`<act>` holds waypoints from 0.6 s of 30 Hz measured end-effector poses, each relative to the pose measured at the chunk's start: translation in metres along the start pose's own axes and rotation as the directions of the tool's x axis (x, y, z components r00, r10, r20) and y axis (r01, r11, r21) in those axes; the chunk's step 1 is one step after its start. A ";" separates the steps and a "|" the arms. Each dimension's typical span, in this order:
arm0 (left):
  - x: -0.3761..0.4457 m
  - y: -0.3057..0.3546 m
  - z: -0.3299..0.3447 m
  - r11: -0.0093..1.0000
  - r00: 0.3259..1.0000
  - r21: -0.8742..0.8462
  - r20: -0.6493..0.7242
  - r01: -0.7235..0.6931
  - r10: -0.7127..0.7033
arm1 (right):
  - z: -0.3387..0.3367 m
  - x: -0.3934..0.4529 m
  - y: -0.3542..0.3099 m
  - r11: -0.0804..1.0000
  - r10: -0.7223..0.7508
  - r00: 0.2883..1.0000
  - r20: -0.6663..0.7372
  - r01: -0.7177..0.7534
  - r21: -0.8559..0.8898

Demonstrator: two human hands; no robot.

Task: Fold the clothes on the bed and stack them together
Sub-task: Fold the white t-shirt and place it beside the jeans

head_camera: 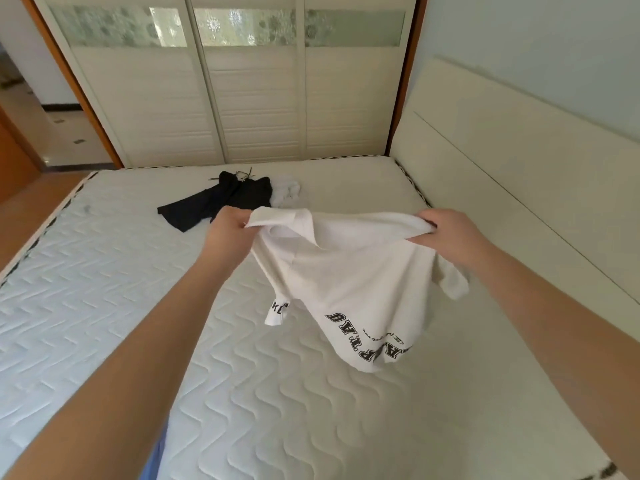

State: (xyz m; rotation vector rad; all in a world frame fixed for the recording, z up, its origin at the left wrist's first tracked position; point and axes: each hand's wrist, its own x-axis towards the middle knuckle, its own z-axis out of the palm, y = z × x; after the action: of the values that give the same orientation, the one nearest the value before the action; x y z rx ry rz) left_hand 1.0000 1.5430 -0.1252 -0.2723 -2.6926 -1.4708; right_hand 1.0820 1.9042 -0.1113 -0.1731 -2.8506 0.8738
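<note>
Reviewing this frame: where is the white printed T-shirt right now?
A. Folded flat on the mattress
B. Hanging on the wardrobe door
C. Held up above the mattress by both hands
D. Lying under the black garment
C: the left hand and right hand each grip the top edge of the white T-shirt, which hangs above the mattress.

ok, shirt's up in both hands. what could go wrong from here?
1. The white T-shirt hangs bunched and twisted between the left hand and right hand, so it may land creased on the mattress.
2. The black garment and white garment lie unfolded just beyond; laying the shirt forward could cover them.
</note>
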 end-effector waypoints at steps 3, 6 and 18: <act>-0.015 -0.043 0.019 0.983 0.996 0.163 0.036 0.079 -0.086 | 0.030 -0.019 0.016 0.996 0.044 0.997 0.067 -0.039 -0.075; -0.046 -0.082 0.046 0.954 0.947 0.004 0.119 0.299 -0.297 | 0.075 -0.048 0.027 0.987 0.163 0.975 0.153 -0.163 -0.018; -0.109 -0.099 0.130 0.700 0.667 -0.091 0.413 0.708 -0.621 | 0.198 -0.118 -0.027 0.873 0.089 0.830 0.550 -0.331 0.358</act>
State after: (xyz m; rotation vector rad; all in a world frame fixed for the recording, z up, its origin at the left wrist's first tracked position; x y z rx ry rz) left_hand 1.0927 1.5863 -0.2932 0.6059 -3.0649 -2.1293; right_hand 1.1605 1.7559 -0.2713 -0.2379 -3.0225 1.8490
